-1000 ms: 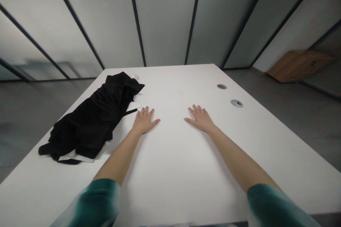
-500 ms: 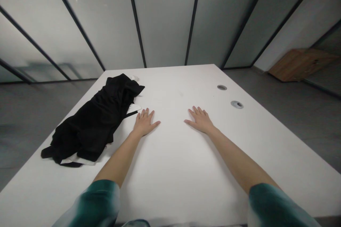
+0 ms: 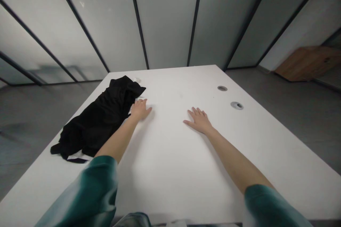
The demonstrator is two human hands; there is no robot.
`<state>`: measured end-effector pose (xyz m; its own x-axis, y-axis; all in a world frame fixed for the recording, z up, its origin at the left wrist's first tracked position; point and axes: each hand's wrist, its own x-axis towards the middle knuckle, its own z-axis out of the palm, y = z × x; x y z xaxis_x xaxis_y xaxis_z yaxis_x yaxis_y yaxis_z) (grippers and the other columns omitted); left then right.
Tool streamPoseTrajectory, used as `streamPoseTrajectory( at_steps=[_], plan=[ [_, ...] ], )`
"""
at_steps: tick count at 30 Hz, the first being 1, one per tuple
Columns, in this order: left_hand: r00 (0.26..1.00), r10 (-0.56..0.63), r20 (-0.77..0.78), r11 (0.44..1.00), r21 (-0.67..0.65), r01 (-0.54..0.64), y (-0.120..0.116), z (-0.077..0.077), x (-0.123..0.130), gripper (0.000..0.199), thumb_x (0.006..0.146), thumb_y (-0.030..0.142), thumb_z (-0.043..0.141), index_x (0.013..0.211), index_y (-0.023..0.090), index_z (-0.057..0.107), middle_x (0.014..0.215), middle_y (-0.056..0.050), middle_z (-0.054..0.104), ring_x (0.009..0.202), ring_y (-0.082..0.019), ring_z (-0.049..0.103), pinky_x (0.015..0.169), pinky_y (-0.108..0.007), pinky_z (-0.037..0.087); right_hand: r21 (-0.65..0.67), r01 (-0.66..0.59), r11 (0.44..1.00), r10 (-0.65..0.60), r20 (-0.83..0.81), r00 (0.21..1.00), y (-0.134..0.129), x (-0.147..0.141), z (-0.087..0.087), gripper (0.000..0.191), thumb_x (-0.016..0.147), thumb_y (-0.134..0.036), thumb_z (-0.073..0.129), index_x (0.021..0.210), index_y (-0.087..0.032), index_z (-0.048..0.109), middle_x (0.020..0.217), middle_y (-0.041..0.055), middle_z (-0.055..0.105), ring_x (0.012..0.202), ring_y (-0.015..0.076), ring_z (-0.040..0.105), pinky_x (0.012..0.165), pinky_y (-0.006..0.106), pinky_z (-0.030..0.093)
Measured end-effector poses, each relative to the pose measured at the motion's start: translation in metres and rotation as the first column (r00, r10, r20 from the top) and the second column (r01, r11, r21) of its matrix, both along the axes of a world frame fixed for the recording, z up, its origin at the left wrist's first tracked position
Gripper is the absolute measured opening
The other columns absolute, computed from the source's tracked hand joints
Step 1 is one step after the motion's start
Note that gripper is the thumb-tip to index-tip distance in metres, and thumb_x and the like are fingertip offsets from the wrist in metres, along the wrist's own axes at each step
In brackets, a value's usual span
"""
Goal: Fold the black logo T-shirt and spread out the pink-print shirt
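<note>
On the table [image 3: 170, 173], my right hand [image 3: 200, 120] rests empty, fingers wide. Slightly farther, my left hand [image 3: 140, 110], thumb spread, is beside the black cloth [image 3: 99, 118], maybe touching. It looks soft, rather light; its far corner [image 3: 140, 90] should give good hold.

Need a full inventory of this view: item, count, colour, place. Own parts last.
table: 1, white, centre
cloth bundle: 1, black, table's left side
white bits: at least 2, white, at the bundle's near and far ends, material unclear
cable holes: 2, grey rims, table's right side
frosted panels: several, pale grey, behind table
bars: several, dark, between panels
wooden piece: 1, brown, far right
floor: 1, grey, around table
sleeves: 2, green, lower left and right
left hand: 1, bare, beside bundle, contact unclear
right hand: 1, bare, on table, right of centre
</note>
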<state>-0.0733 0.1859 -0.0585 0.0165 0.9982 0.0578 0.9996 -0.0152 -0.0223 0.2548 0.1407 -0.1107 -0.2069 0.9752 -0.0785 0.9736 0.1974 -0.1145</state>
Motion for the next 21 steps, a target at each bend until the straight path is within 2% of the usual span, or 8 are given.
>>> streamPoseTrajectory(
  at_steps=[3,5,7,9,11,14,17,21],
  plan=[
    [0.988,0.154,0.009,0.963,0.224,-0.152,0.029,0.02,-0.025,0.062,0.09,0.038,0.048,0.149,0.019,0.038,0.158,-0.018,0.032,0.145,-0.036,0.026,0.113,-0.052,0.028,0.01,-0.001,1.0,0.001,-0.01,1.0,0.001,0.001,-0.002,0.085,0.089,-0.078,0.029,0.153,-0.023,0.037,0.163,0.0118,0.025,0.15,0.0346,0.018,0.12,0.052,0.015],
    [0.966,0.255,0.039,0.941,0.22,-0.257,0.044,0.031,-0.045,0.066,0.087,0.036,0.053,0.149,0.019,0.037,0.16,-0.02,0.025,0.148,-0.039,0.019,0.113,-0.059,0.025,0.019,0.001,1.0,-0.001,-0.016,1.0,0.001,0.0,-0.001,0.085,0.088,-0.078,0.029,0.153,-0.024,0.038,0.163,0.0115,0.026,0.15,0.0345,0.02,0.119,0.053,0.016],
    [0.933,0.348,0.089,0.925,0.128,-0.357,0.056,0.038,-0.063,0.061,0.086,0.033,0.054,0.144,0.017,0.046,0.156,-0.022,0.033,0.144,-0.042,0.026,0.109,-0.062,0.03,0.022,0.005,1.0,-0.004,-0.021,1.0,0.001,0.0,0.0,0.085,0.088,-0.078,0.029,0.152,-0.024,0.039,0.162,0.0112,0.027,0.15,0.0343,0.02,0.119,0.052,0.016],
    [0.886,0.427,0.18,0.894,0.062,-0.444,0.062,0.042,-0.075,0.05,0.087,0.027,0.048,0.135,0.015,0.055,0.146,-0.023,0.047,0.135,-0.04,0.041,0.104,-0.057,0.039,0.017,0.006,1.0,-0.006,-0.024,1.0,0.0,-0.001,0.001,0.084,0.088,-0.078,0.03,0.152,-0.023,0.039,0.162,0.0114,0.027,0.15,0.0343,0.02,0.119,0.052,0.017],
    [0.841,0.46,0.285,0.869,0.05,-0.493,0.064,0.043,-0.077,0.046,0.089,0.022,0.041,0.13,0.013,0.058,0.138,-0.022,0.055,0.127,-0.036,0.05,0.099,-0.05,0.044,0.013,0.007,1.0,-0.007,-0.025,1.0,0.0,-0.001,0.001,0.084,0.088,-0.077,0.031,0.152,-0.023,0.039,0.162,0.0115,0.027,0.15,0.0343,0.02,0.119,0.052,0.017],
    [0.84,0.417,0.346,0.88,0.077,-0.469,0.056,0.038,-0.065,0.045,0.091,0.02,0.036,0.13,0.009,0.055,0.136,-0.022,0.056,0.125,-0.034,0.053,0.098,-0.047,0.046,0.019,0.011,1.0,-0.01,-0.023,1.0,0.0,-0.001,0.0,0.085,0.088,-0.078,0.03,0.152,-0.023,0.039,0.162,0.0114,0.027,0.149,0.0345,0.02,0.119,0.053,0.016],
    [0.891,0.349,0.29,0.92,0.072,-0.384,0.044,0.029,-0.04,0.041,0.092,0.022,0.036,0.128,0.011,0.054,0.128,-0.021,0.062,0.122,-0.034,0.057,0.1,-0.049,0.044,0.02,0.012,1.0,-0.011,-0.02,1.0,-0.001,-0.001,0.0,0.085,0.088,-0.078,0.031,0.152,-0.022,0.04,0.162,0.0122,0.027,0.149,0.0348,0.02,0.119,0.052,0.017],
    [0.949,0.2,0.243,0.979,-0.006,-0.204,0.037,0.021,-0.006,0.031,0.085,0.022,0.05,0.114,0.015,0.06,0.111,-0.015,0.07,0.109,-0.031,0.064,0.095,-0.042,0.048,0.016,0.012,1.0,-0.012,-0.016,1.0,-0.001,-0.001,0.002,0.083,0.089,-0.076,0.033,0.152,-0.021,0.04,0.162,0.0122,0.028,0.149,0.0344,0.021,0.119,0.051,0.017]
  ],
)
